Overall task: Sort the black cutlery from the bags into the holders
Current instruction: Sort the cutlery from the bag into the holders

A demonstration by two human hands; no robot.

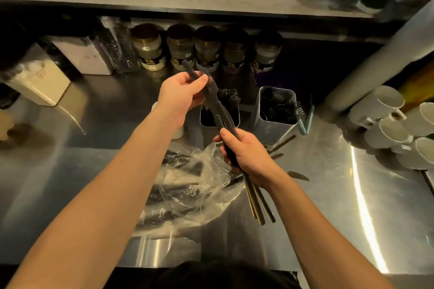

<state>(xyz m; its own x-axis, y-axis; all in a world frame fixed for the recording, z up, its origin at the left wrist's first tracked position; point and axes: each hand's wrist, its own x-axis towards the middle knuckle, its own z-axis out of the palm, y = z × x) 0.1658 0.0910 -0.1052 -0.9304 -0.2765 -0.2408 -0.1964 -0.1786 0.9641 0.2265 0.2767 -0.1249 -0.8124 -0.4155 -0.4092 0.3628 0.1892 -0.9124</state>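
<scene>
My right hand grips a bundle of black knives with gold handles that stick out below my wrist. My left hand pinches the upper end of one black knife from that bundle, above the holders. Two square metal holders stand behind: the left holder holds black cutlery handles, the right holder holds black forks. A crumpled clear plastic bag with more black cutlery inside lies on the steel counter under my arms.
Loose gold-handled pieces and a knife lie on the counter right of the bag. White mugs are stacked at the right. A row of jars lines the back under a shelf. White containers sit at the left.
</scene>
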